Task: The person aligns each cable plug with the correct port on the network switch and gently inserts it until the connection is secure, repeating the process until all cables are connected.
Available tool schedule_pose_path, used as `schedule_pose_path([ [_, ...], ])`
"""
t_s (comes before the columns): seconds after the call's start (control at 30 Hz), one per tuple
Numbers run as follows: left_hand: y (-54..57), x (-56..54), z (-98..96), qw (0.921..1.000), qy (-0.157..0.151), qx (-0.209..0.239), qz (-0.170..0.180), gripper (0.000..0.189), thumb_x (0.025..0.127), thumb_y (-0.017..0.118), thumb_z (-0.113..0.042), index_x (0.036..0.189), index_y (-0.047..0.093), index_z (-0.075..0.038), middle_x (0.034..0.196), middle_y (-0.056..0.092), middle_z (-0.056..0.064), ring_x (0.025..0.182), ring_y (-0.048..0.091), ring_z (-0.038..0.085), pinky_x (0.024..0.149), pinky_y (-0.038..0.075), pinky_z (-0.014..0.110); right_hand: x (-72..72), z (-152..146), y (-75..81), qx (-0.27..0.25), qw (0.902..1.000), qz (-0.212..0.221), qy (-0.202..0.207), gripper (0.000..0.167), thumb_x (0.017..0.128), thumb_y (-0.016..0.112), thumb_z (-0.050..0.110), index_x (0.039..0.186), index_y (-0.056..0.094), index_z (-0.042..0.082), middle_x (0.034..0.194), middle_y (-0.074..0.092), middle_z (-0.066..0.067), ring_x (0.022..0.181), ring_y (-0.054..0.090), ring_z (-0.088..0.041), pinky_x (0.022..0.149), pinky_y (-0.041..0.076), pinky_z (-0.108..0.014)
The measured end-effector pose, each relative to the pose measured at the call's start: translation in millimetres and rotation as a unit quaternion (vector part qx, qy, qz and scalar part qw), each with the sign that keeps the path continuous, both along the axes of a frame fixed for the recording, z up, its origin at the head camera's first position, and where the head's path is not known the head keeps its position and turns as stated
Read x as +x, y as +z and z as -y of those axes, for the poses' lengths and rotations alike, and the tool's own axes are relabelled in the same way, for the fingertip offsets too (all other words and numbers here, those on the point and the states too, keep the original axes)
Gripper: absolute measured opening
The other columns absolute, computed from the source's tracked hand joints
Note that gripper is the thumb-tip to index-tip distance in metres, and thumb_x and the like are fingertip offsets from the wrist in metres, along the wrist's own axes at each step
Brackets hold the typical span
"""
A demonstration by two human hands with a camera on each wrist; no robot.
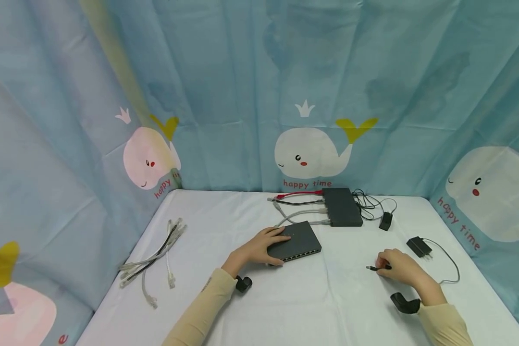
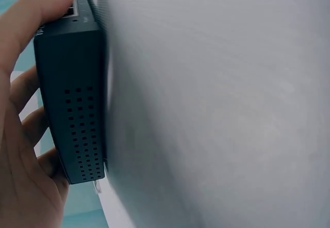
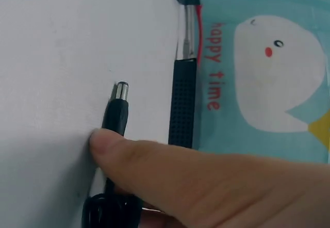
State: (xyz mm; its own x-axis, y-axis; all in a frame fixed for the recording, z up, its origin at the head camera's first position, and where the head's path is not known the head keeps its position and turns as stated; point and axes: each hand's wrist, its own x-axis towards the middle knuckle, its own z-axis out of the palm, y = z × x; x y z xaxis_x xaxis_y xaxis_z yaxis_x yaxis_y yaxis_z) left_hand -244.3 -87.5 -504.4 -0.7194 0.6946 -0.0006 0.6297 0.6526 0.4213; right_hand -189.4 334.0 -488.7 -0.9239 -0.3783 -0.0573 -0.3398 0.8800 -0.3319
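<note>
My left hand (image 1: 259,246) grips a black network switch (image 1: 297,240) at the middle of the table. Its thumb presses the side with the row of ports, and the other fingers lie over the top, as the left wrist view shows with the vented end of the switch (image 2: 77,109). Further right, my right hand (image 1: 399,266) pinches a black barrel power plug (image 3: 116,109) between thumb and fingers, metal tip pointing away from the hand. A dark bundled part of the cord (image 3: 111,211) shows below the thumb. A black power adapter (image 1: 419,246) lies beyond this hand, its thin cord curving right.
At the back stands a second black switch (image 1: 342,206) with red, black and grey network cables (image 1: 302,211) plugged in. Its coiled cord lies by another small adapter (image 1: 386,221). Several loose network cables (image 1: 155,257) lie at the left. A whale-print curtain (image 1: 225,144) surrounds the table.
</note>
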Motion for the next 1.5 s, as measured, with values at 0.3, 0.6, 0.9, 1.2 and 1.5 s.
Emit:
schedule_pose_path([
  [0.3,-4.1,0.1,0.0,0.9999,0.005,-0.011,-0.008,0.074,0.079,0.066,-0.053,0.143,0.033,-0.034,0.155,0.016,0.000,0.141,0.014,0.030,0.108,0.025,0.050,-4.1,9,-6.4,-0.001,0.9991,-0.041,0.000,0.014,0.080,0.071,0.022,0.076,0.058,0.018,0.067,0.051,0.011,0.058,0.042,-0.002,0.056,0.036,-0.026],
  [0.6,-4.8,0.2,0.1,0.9999,0.004,-0.002,-0.010,0.073,0.080,0.067,-0.050,0.143,0.034,-0.033,0.155,0.017,0.000,0.141,0.014,0.032,0.107,0.026,0.051,-9.1,26,-7.0,-0.052,0.9985,-0.005,-0.016,0.011,0.087,0.065,0.023,0.086,0.059,0.014,0.070,0.053,0.009,0.060,0.044,-0.004,0.055,0.038,-0.026],
  [0.9,-4.3,0.5,-0.1,0.9999,0.005,-0.005,-0.011,0.074,0.079,0.067,-0.051,0.143,0.034,-0.033,0.155,0.017,-0.001,0.141,0.014,0.030,0.108,0.025,0.050,-10.9,40,-8.7,-0.092,0.9958,-0.007,-0.004,0.014,0.088,0.064,0.026,0.085,0.058,0.015,0.069,0.051,0.008,0.057,0.042,-0.003,0.052,0.036,-0.023],
  [1.2,-5.3,1.1,-0.2,0.9999,0.007,-0.005,-0.006,0.074,0.080,0.066,-0.052,0.143,0.034,-0.033,0.155,0.017,-0.001,0.141,0.013,0.031,0.108,0.024,0.051,-13.4,53,-12.4,-0.111,0.9936,0.006,0.021,0.013,0.089,0.063,0.026,0.085,0.059,0.014,0.069,0.053,0.009,0.057,0.043,-0.001,0.053,0.038,-0.022],
  [1.5,-6.0,0.7,0.4,0.9999,0.005,-0.002,-0.011,0.074,0.079,0.067,-0.051,0.143,0.034,-0.033,0.155,0.017,-0.001,0.141,0.014,0.032,0.108,0.024,0.050,-15.2,66,-14.9,-0.132,0.9907,0.001,0.036,0.011,0.088,0.064,0.021,0.084,0.059,0.013,0.067,0.052,0.009,0.056,0.043,-0.001,0.052,0.039,-0.021],
])
